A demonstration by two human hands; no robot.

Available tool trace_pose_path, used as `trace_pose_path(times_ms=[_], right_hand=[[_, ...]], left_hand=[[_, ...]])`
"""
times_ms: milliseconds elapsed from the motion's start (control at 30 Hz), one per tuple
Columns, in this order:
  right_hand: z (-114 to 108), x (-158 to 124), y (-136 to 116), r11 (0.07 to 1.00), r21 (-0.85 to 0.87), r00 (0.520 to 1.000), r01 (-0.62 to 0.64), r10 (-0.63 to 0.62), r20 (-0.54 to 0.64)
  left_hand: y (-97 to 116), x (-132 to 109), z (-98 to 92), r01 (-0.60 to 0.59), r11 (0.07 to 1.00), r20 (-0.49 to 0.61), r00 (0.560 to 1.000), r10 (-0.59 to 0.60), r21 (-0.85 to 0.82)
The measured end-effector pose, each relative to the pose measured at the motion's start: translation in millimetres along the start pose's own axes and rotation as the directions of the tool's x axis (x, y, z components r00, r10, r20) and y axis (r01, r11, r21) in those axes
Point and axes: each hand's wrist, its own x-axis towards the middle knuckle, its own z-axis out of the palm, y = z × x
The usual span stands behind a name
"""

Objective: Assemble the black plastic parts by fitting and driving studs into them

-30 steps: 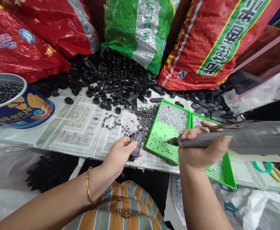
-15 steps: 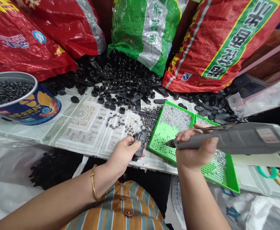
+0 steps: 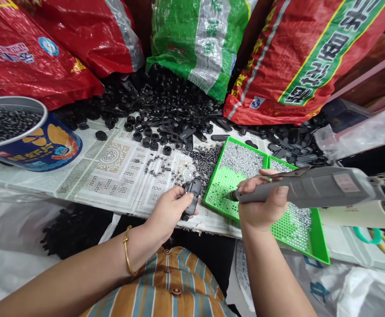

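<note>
**Grey driver over the green tray, black part in the other hand**

Three big woven sacks stand along the back of the table (image 3: 89,185): a red sack (image 3: 30,48) on the left, a green sack (image 3: 199,39) in the middle and a second red sack (image 3: 298,61) with green lettering on the right. At their feet lies a heap of black plastic parts (image 3: 166,110), spilling onto the newspaper (image 3: 113,171) that covers the table. A blue tin (image 3: 37,145) full of small dark pieces stands at the left edge. Right of centre sits a green perforated tray (image 3: 225,185) with two compartments, both holding piles of small silver screws (image 3: 241,158).

The right hand (image 3: 261,207) is clenched around a grey electric screwdriver (image 3: 314,187), its grip wrapped on the front of the body, and the bit tip hangs just over the bare part of the tray's left compartment. The left hand (image 3: 167,211), with a gold bangle (image 3: 126,251) on its wrist, grasps a small black plastic piece (image 3: 192,196) at the table's near edge, just left of the tray, fingers curled around it.
</note>
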Motion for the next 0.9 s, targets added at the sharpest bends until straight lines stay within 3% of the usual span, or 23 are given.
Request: trace_pose_path(times_ms=[300, 533, 900], right_hand=[[4.6, 6.4, -20.1, 0.997, 0.071, 0.999, 0.033, -0.034, 0.012], [33.6, -4.5, -42.3, 0.978, 0.182, 0.989, -0.104, 0.082, 0.122], [49.4, -12.3, -32.4, 0.972, 0.192, 0.980, -0.137, 0.105, 0.167]], left_hand=[[2.5, -0.2, 2.9, 0.017, 1.000, -0.007, 1.000, -0.017, 0.020], [4.0, -2.8, 3.8, -0.022, 1.000, 0.012, 1.000, 0.022, 0.006], [-1.6, -1.2, 3.2, -0.084, 0.996, 0.026, 0.996, 0.084, 0.005]])
